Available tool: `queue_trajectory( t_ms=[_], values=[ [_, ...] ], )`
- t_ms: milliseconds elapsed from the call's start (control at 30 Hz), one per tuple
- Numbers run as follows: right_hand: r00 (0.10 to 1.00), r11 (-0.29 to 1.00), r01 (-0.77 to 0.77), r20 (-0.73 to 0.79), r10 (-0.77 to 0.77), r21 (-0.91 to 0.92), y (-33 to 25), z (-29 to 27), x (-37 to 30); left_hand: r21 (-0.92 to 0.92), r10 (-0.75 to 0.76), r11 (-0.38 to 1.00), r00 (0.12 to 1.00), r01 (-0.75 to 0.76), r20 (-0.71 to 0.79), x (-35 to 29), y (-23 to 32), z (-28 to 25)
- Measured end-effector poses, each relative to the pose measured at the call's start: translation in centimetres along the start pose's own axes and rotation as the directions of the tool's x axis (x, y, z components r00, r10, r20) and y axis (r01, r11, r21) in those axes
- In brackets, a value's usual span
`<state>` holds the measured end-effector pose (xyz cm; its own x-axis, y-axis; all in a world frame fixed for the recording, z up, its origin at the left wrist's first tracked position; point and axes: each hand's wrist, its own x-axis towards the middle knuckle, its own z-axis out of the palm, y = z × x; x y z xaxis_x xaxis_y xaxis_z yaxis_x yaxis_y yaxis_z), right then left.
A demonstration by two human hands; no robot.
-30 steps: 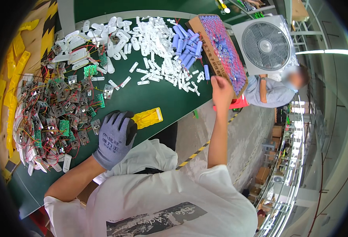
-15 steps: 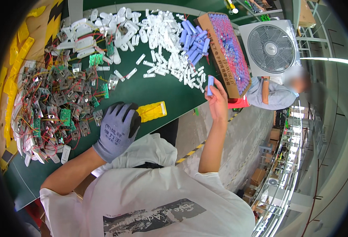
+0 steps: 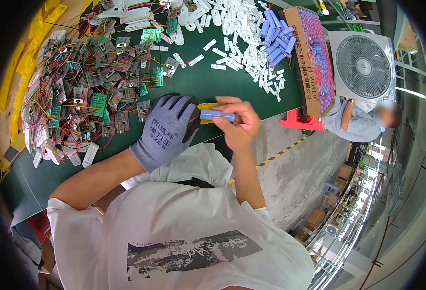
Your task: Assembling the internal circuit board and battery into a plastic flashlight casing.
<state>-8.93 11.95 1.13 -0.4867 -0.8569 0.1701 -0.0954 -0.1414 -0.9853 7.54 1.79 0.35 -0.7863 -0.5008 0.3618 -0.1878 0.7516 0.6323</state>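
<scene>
Purple-blue wrap on the cell (image 3: 218,115) sitting right between the two hands, lying crosswise in front of a yellow piece (image 3: 208,106) that's mostly covered up. The bare right hand (image 3: 242,126) has the cell pinched by one end, thumb on the side nearer the body. The other end comes right up to the left hand (image 3: 169,126), which is in a grey glove with a dark palm. Those gloved fingers are bent over beside the yellow piece, but honestly I can't tell whether they're gripping it or just resting there.

Left of the gloved hand there's a big tangle of circuit boards (image 3: 97,104) with red and yellow wires all over the green tabletop (image 3: 251,96). Beyond both hands is a heap of small white plastic parts (image 3: 244,36), a few of them loose on the near side. Further right, past the right hand, there's a bunch of loose cells (image 3: 276,41), then a cardboard box (image 3: 307,63) packed with more. Beyond the box there's a boxy fan (image 3: 362,66) and a person (image 3: 350,123) in a light blue-grey top.
</scene>
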Motion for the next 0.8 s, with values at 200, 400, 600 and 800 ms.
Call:
queue_trajectory(
  t_ms=[200,400,600,800],
  values=[
    [0.933,0.815,0.345,0.261,-0.247,-0.465,0.0,-1.0,0.9,-0.019,0.010,1.000,1.000,-0.010,-0.009,-0.4,-0.5,0.4],
    [0.861,0.765,0.486,0.384,-0.335,-0.422,-1.1,-0.7,2.2,-0.009,-0.011,1.000,1.000,0.011,-0.019,0.0,-0.2,-0.1],
    [0.838,0.735,0.525,0.411,-0.359,-0.428,-1.1,-0.5,2.5,-0.059,-0.033,0.998,0.999,0.033,-0.007,0.0,-0.1,0.0],
    [0.888,0.742,0.452,0.331,-0.320,-0.496,-0.2,-1.9,1.1,-0.058,-0.024,0.998,1.000,0.024,-0.010,-0.1,-0.2,0.0]
  ],
)
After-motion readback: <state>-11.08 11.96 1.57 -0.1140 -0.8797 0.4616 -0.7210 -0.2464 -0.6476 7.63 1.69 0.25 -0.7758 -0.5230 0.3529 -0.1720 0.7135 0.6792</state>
